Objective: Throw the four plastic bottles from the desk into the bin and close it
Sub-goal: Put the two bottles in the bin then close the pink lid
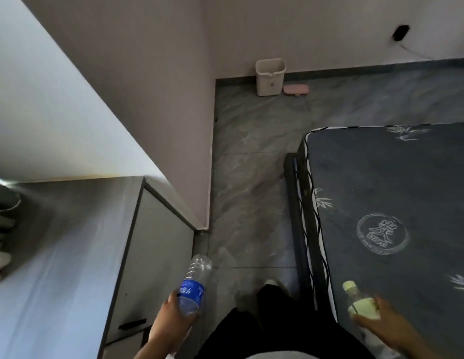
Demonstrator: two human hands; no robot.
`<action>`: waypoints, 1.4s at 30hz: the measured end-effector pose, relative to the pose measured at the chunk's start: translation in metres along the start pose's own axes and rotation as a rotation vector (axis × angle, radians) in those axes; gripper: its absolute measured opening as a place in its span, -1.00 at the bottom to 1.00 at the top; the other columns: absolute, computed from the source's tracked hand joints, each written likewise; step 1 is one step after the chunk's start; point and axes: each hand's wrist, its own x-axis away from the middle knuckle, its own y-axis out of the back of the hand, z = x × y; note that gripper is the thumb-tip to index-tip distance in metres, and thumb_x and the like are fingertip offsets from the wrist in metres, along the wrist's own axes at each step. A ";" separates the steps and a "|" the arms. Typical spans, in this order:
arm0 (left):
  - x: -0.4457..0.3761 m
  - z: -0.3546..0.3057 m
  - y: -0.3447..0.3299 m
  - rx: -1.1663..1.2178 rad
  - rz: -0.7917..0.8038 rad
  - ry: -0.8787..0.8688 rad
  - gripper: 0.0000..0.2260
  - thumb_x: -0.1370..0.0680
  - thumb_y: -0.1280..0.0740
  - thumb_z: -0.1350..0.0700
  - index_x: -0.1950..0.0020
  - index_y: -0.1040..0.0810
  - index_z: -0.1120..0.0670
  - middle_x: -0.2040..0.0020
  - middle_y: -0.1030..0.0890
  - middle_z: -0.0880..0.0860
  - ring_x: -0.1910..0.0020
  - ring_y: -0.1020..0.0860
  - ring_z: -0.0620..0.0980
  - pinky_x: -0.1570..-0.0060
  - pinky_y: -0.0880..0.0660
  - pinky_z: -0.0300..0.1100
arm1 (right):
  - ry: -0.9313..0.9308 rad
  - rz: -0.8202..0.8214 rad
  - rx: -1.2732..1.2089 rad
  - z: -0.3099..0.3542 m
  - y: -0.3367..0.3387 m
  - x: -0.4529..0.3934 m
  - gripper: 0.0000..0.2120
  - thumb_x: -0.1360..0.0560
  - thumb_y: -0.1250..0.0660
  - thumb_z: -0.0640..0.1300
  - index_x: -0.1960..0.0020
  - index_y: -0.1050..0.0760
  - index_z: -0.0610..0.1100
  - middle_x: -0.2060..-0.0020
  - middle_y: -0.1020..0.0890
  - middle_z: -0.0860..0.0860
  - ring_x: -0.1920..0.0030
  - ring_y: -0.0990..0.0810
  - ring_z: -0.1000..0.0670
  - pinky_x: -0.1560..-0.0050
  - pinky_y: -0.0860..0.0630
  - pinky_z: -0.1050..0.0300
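Observation:
My left hand grips a clear plastic bottle with a blue label, its base pointing away from me. My right hand holds a clear bottle with a pale green cap and label over the corner of the mattress. The bin, cream-coloured and with no lid on it, stands far ahead on the floor against the wall. A pink flat lid-like piece lies on the floor just right of the bin.
A grey desk with a drawer front fills the lower left. A dark patterned mattress on a black frame takes up the right. A strip of grey tiled floor runs between them toward the bin. My dark trouser leg and shoe show below.

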 end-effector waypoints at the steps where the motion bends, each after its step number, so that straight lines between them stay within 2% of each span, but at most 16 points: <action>1: -0.004 -0.007 0.000 -0.001 0.002 0.006 -0.31 -0.35 -0.47 0.04 -0.39 -0.28 0.16 -0.27 -0.53 0.18 -0.21 -0.53 0.13 -0.16 -0.43 -0.10 | -0.002 -0.014 -0.012 0.010 0.006 -0.007 -0.20 -0.30 -0.50 0.05 -0.41 -0.25 -0.18 -0.34 -0.43 -0.20 -0.31 -0.43 -0.17 -0.28 -0.34 0.03; 6: -0.026 -0.027 0.010 -0.014 0.036 0.074 -0.27 -0.33 -0.50 0.03 -0.40 -0.25 0.16 -0.32 -0.48 0.19 -0.27 -0.48 0.14 -0.23 -0.40 -0.10 | 0.048 -0.038 -0.056 0.062 0.038 -0.044 -0.30 -0.31 -0.52 -0.02 -0.33 -0.33 -0.21 -0.22 -0.53 -0.23 -0.17 -0.54 -0.20 -0.15 -0.41 0.03; 11: -0.059 -0.052 0.027 0.008 0.072 0.136 -0.26 -0.39 -0.46 0.02 -0.44 -0.16 0.16 -0.38 -0.42 0.16 -0.33 -0.43 0.10 -0.36 -0.33 -0.09 | 0.076 -0.032 -0.037 0.112 0.057 -0.074 -0.15 -0.34 -0.48 0.05 -0.47 -0.15 -0.18 -0.35 -0.42 -0.22 -0.32 -0.43 -0.20 -0.29 -0.34 -0.01; 14: -0.091 -0.072 0.043 0.016 0.109 0.154 -0.24 -0.39 -0.47 0.02 -0.45 -0.14 0.17 -0.41 -0.38 0.16 -0.37 -0.39 0.09 -0.41 -0.28 -0.07 | 0.053 -0.010 -0.018 0.131 0.064 -0.096 -0.18 -0.34 -0.47 0.06 -0.44 -0.17 -0.22 -0.33 -0.42 -0.24 -0.30 -0.43 -0.22 -0.26 -0.36 -0.03; 17: -0.121 -0.098 0.061 0.018 0.096 0.130 -0.28 -0.37 -0.47 0.06 -0.42 -0.21 0.17 -0.37 -0.43 0.19 -0.34 -0.43 0.13 -0.36 -0.33 -0.05 | 0.008 -0.025 -0.022 0.148 0.075 -0.113 -0.16 -0.32 -0.50 0.04 -0.42 -0.19 -0.24 -0.31 -0.44 -0.25 -0.27 -0.45 -0.22 -0.19 -0.38 0.01; 22: -0.169 -0.158 0.088 -0.029 0.067 0.039 -0.30 -0.36 -0.47 0.07 -0.41 -0.24 0.18 -0.36 -0.44 0.20 -0.32 -0.44 0.15 -0.29 -0.37 -0.09 | -0.070 -0.060 -0.085 0.164 0.091 -0.133 -0.09 -0.29 -0.54 -0.03 -0.48 -0.13 -0.19 -0.32 -0.45 -0.26 -0.29 -0.45 -0.22 -0.20 -0.37 0.03; 24: -0.189 -0.183 0.098 -0.039 0.056 -0.018 -0.35 -0.37 -0.46 0.06 -0.39 -0.29 0.16 -0.31 -0.49 0.21 -0.26 -0.49 0.16 -0.18 -0.42 -0.11 | -0.107 -0.052 -0.131 0.168 0.100 -0.142 -0.12 -0.29 -0.54 -0.07 -0.46 -0.16 -0.20 -0.31 -0.45 -0.27 -0.30 -0.44 -0.22 -0.16 -0.36 0.04; 28: -0.230 -0.236 0.115 -0.076 0.020 -0.096 -0.38 -0.35 -0.47 0.02 -0.32 -0.33 0.15 -0.15 -0.58 0.20 -0.08 -0.57 0.18 0.07 -0.41 -0.17 | -0.178 -0.032 -0.160 0.175 0.117 -0.164 -0.19 -0.31 -0.54 -0.12 -0.42 -0.21 -0.27 -0.30 -0.46 -0.28 -0.29 -0.45 -0.24 -0.28 -0.38 -0.08; 31: -0.259 -0.272 0.122 -0.086 -0.002 -0.115 -0.37 -0.30 -0.51 0.02 -0.29 -0.36 0.13 -0.09 -0.60 0.20 -0.02 -0.58 0.19 0.04 -0.48 -0.11 | -0.182 -0.053 -0.155 0.190 0.130 -0.185 -0.24 -0.31 -0.53 -0.12 -0.38 -0.28 -0.30 -0.24 -0.51 -0.28 -0.23 -0.50 -0.23 -0.25 -0.39 -0.10; 33: -0.276 -0.293 0.123 -0.071 -0.020 -0.091 -0.34 -0.29 -0.52 0.03 -0.30 -0.36 0.14 -0.11 -0.59 0.22 -0.04 -0.57 0.20 -0.01 -0.48 -0.08 | -0.196 -0.094 -0.143 0.203 0.150 -0.206 -0.29 -0.26 -0.57 -0.12 -0.30 -0.38 -0.31 -0.21 -0.53 -0.30 -0.23 -0.50 -0.23 -0.23 -0.37 -0.05; 35: -0.287 -0.310 0.125 -0.058 -0.033 -0.072 -0.31 -0.29 -0.53 0.03 -0.33 -0.34 0.16 -0.16 -0.58 0.23 -0.09 -0.56 0.19 -0.06 -0.46 -0.09 | -0.195 -0.066 -0.176 0.220 0.173 -0.226 -0.34 -0.26 -0.57 -0.12 -0.25 -0.41 -0.31 -0.21 -0.53 -0.31 -0.24 -0.50 -0.25 -0.21 -0.40 -0.04; 39: -0.300 -0.335 0.129 -0.039 -0.011 -0.011 -0.31 -0.31 -0.51 0.02 -0.35 -0.32 0.15 -0.20 -0.57 0.18 -0.15 -0.55 0.15 -0.04 -0.41 -0.16 | -0.144 -0.071 -0.192 0.259 0.211 -0.267 -0.16 -0.30 -0.55 -0.11 -0.43 -0.21 -0.29 -0.31 -0.43 -0.32 -0.30 -0.43 -0.28 -0.29 -0.37 -0.12; 42: -0.309 -0.348 0.135 0.008 0.019 0.072 -0.29 -0.30 -0.52 -0.02 -0.35 -0.32 0.16 -0.23 -0.56 0.21 -0.18 -0.53 0.17 -0.12 -0.41 -0.11 | -0.096 -0.082 -0.190 0.296 0.236 -0.295 -0.15 -0.30 -0.54 -0.10 -0.44 -0.18 -0.27 -0.29 -0.44 -0.31 -0.27 -0.44 -0.29 -0.26 -0.38 -0.15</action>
